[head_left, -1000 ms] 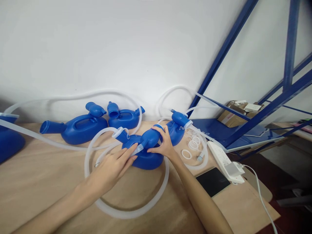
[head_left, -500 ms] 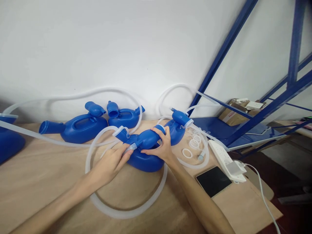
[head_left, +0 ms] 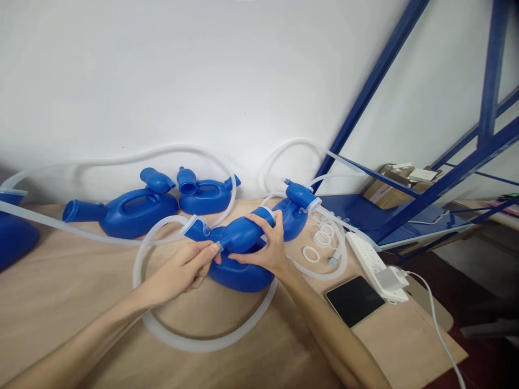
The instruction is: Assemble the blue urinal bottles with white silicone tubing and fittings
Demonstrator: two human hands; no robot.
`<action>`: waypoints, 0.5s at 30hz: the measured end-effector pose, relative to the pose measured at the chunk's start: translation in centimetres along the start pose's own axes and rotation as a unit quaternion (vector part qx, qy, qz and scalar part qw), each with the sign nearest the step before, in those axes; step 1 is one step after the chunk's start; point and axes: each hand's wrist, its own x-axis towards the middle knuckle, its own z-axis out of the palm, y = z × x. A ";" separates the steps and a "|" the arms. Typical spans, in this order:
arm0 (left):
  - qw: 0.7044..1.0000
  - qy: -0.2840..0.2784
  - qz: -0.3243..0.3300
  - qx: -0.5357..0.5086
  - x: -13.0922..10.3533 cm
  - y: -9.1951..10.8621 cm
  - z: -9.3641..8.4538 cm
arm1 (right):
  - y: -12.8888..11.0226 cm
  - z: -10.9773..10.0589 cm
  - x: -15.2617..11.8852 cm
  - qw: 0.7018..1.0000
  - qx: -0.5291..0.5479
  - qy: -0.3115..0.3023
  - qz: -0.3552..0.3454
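Note:
My right hand (head_left: 273,243) is wrapped round a blue funnel-shaped piece (head_left: 243,233) with a white ring at its wide end. At that piece's narrow end, my left hand (head_left: 190,269) pinches a small clear fitting (head_left: 219,247), mostly covered by the fingers. Beneath both lies a blue bottle (head_left: 243,276) with a white cap on its mouth. A clear hose (head_left: 203,346) loops round this bottle on the wooden table (head_left: 97,308).
More blue bottles (head_left: 140,213) stand along the wall. To the right are white rings (head_left: 311,254), a black tablet (head_left: 354,301), a white power strip (head_left: 367,256) with a plugged-in adapter, and a blue metal frame (head_left: 373,81) beside a cardboard box (head_left: 381,192).
My left hand's fingers have closed further round the clear fitting at the narrow end. The held blue piece is tilted slightly differently, and the bottle and hose loop beneath have shifted a little.

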 end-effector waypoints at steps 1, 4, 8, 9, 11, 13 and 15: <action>0.999 -0.005 -0.024 -0.036 0.1 -0.1 0.0 | -0.1 -0.1 0.0 1.000 -0.007 -0.001 -0.002; 0.990 -0.009 -0.080 -0.112 0.3 -0.4 0.2 | 0.0 -0.3 0.0 1.000 -0.012 -0.009 -0.016; 0.979 -0.036 -0.122 -0.159 0.2 0.3 0.7 | 0.2 -0.5 -0.1 0.999 -0.003 -0.035 -0.030; 0.977 -0.041 -0.126 -0.169 0.1 0.6 0.8 | 0.2 -0.6 0.0 0.999 -0.003 -0.040 -0.027; 0.971 -0.047 -0.132 -0.192 -0.1 1.3 1.0 | -0.1 -0.8 0.1 0.999 0.000 -0.045 -0.018; 0.964 -0.056 -0.147 -0.213 -0.3 1.9 1.0 | -0.5 -1.1 0.2 0.999 0.002 -0.044 -0.020; 0.958 -0.064 -0.163 -0.225 -0.5 2.0 0.9 | -0.9 -1.3 0.2 0.999 -0.009 -0.038 -0.029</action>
